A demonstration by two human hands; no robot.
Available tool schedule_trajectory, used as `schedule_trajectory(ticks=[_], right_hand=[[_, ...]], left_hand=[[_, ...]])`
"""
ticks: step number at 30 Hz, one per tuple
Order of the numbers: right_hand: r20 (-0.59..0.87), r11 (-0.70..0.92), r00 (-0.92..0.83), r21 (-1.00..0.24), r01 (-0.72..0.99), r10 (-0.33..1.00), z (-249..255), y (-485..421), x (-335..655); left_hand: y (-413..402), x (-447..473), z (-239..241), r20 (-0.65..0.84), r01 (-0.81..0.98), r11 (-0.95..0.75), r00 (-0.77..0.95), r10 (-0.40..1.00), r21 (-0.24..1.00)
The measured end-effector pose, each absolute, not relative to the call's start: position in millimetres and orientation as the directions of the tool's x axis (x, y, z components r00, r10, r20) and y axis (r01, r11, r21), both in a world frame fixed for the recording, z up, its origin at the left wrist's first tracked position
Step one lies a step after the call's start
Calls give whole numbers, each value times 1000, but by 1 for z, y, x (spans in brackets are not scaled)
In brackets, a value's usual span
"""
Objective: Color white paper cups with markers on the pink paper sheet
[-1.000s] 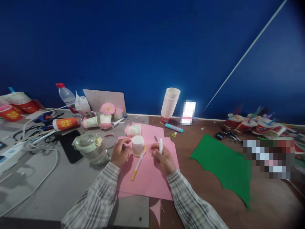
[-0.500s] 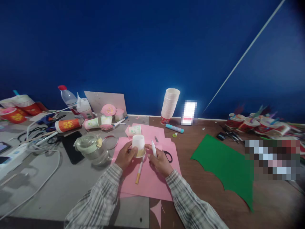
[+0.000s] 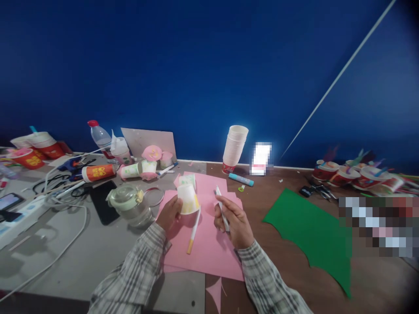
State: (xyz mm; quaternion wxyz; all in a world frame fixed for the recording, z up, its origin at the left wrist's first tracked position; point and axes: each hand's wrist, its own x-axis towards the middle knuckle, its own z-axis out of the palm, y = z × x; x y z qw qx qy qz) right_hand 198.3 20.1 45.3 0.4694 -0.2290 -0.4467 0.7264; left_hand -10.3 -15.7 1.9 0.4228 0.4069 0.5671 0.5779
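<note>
Paper cup [image 3: 187,198], wide end toward the near side, is pinched by the left hand [image 3: 169,212] over pink paper [image 3: 212,253], left of the right hand [image 3: 235,220], whose clasped white pen [image 3: 223,213] slants far-left.

Both hands [image 3: 170,213] [image 3: 238,221] apart, fingers [image 3: 219,224] curled

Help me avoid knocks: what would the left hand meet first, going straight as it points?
Beyond the white and yellow cup it holds, the left hand would probably meet the green-patterned cup; depth is unclear.
</note>
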Motion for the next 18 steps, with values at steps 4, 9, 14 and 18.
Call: schedule_trajectory(ticks=[4,9,14,18], right_hand=[[165,-206,-531,-796,-569,831,53,18,202],[313,38,-393,-820,-571,865,50,13,200],[457,385,-315,-884,-267,832,36,1,192],[527,536,-339,-841,-74,779,31,-7,187]], left_hand=[[-15,-9,4,-22,-52,6,-309,951,999],[-15,-9,6,-36,-52,21,-307,951,998],[-16,-5,10,-27,-55,10,-305,952,998],[-17,-1,14,-37,-71,16,-305,952,997]])
